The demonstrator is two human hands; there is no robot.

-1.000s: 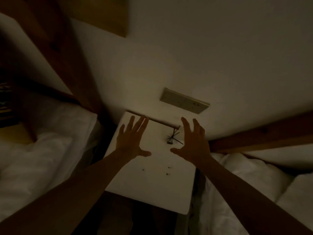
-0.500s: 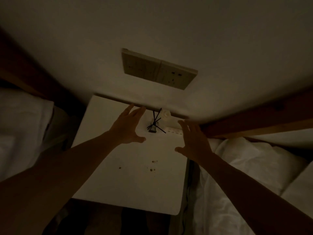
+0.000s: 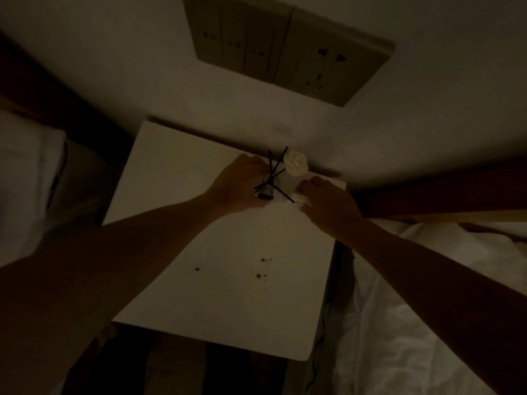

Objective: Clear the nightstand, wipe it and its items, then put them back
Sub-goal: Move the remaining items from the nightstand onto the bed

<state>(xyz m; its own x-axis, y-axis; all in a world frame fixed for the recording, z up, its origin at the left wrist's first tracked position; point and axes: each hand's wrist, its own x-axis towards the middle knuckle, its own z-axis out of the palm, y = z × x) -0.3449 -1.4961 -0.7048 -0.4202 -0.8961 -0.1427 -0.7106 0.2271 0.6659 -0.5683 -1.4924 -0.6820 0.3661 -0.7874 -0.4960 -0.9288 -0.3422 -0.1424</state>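
On the far left I see a white pillow [image 3: 25, 178] on the bed, and dark wood behind it. Next to it stands the white desk [image 3: 176, 189], pushed against the wall. My left arm goes across the desk to its back edge. My left hand [image 3: 238, 183] is there at a small diffuser [image 3: 266, 192], a little bottle with black sticks [image 3: 275, 169] which spread out from its top. The fingers of this hand are curled around the bottle from the left side, so I grip it. The bottle is at the back of the desk, near the right corner.

Just to the right of the sticks there is a white rose [image 3: 296, 163], close to the wall. Under it and a bit to the right lies something white and flat [image 3: 302, 199], but the light is too weak to say what it is. My right hand [image 3: 328, 203] is on this white thing. I cannot tell if these fingers hold it or only touch it.

Toward the front of the desk there are some small brown crumbs [image 3: 258, 276]. On the wall above is a beige panel [image 3: 288, 49] with switches and sockets. On the far right is the white sheet [image 3: 427, 309] of another bed, with a wood headboard [image 3: 439, 192] behind.
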